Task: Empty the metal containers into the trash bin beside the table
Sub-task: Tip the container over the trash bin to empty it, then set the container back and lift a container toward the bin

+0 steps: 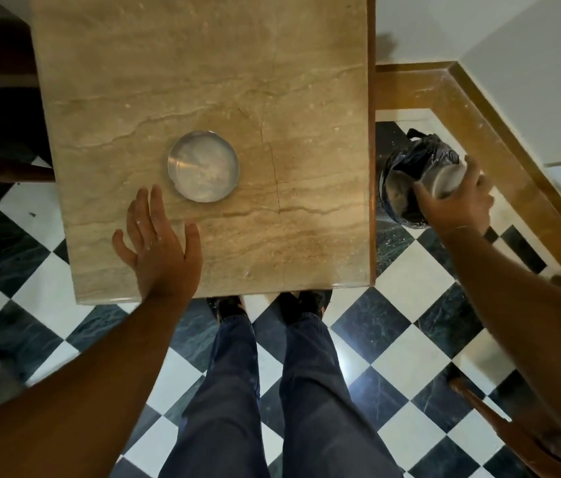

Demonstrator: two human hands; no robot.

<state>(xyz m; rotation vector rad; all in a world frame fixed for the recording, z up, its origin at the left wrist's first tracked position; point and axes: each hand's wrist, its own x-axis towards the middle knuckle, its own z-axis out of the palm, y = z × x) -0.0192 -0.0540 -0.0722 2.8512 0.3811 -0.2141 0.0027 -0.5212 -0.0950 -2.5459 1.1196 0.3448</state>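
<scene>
— Metal container (446, 180) number one, where is it?
— At three o'clock, tipped over the trash bin (406, 188), right hand (453, 205) fingers wrapped around it.
— And the second container (203, 166)?
— Centre of the surface (272, 81); left hand (158, 239) at its seven o'clock, fingers spread, holding nothing

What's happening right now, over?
Right hand tips round metal container over black-lined trash bin. Left hand open. Second container waits. Nothing blocking.
</scene>
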